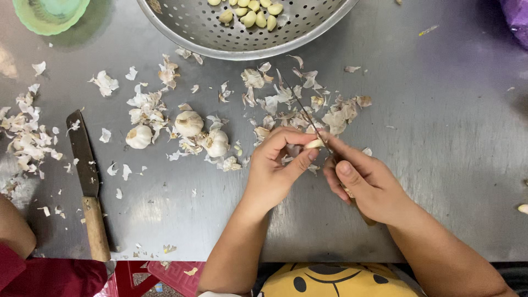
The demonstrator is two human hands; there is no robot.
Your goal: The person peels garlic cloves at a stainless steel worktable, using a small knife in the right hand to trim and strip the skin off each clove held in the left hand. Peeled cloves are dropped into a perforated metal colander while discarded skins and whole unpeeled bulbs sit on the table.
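Garlic clove (314,144), pale and partly peeled, sits pinched at the middle of the steel table (451,165), well in front of everything else. Going from the left edge: a heap of papery skins (25,140) lies near a wooden-handled knife (88,184) resting flat, blade pointing away from the person. Right of it stand three whole garlic bulbs (188,123) among more scattered peel. Above them, at the top edge, a green plastic bowl (49,14) and a perforated metal colander (242,27) holding peeled cloves. Next comes the left hand (273,170), its fingers curled and its thumb and fingertips closed on the clove. Just beside it, touching at the clove, the right hand (367,184) is wrapped around the handle of a thin paring knife (305,110), whose blade runs up and away past the clove over a pile of skins.
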